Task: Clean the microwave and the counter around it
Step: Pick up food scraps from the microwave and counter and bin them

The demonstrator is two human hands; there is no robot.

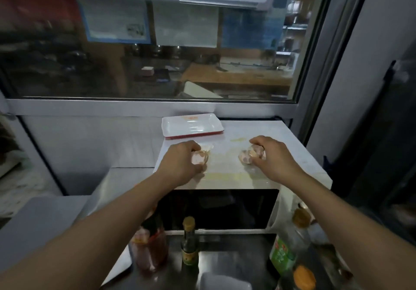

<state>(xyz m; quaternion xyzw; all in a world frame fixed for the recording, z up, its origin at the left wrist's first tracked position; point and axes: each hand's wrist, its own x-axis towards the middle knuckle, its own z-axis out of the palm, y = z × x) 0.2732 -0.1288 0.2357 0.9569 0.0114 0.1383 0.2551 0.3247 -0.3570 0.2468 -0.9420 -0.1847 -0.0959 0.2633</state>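
A white microwave (299,152) with a dark door stands on a steel counter (227,244). Its top shows yellowish smears (225,176). My left hand (180,163) grips a small pinkish, translucent object (198,156) on the left part of the top. My right hand (272,159) grips a similar pinkish object (249,155) on the right part. What these objects are is too blurred to tell. A white tray with a red rim (193,125) lies at the back of the top.
On the counter before the microwave stand a red sauce jar (149,251), a dark bottle with a yellow cap (189,244), a clear oil bottle with a green label (290,240) and an orange-lidded container (304,277). A window (146,53) is behind. A dark appliance (382,154) stands at the right.
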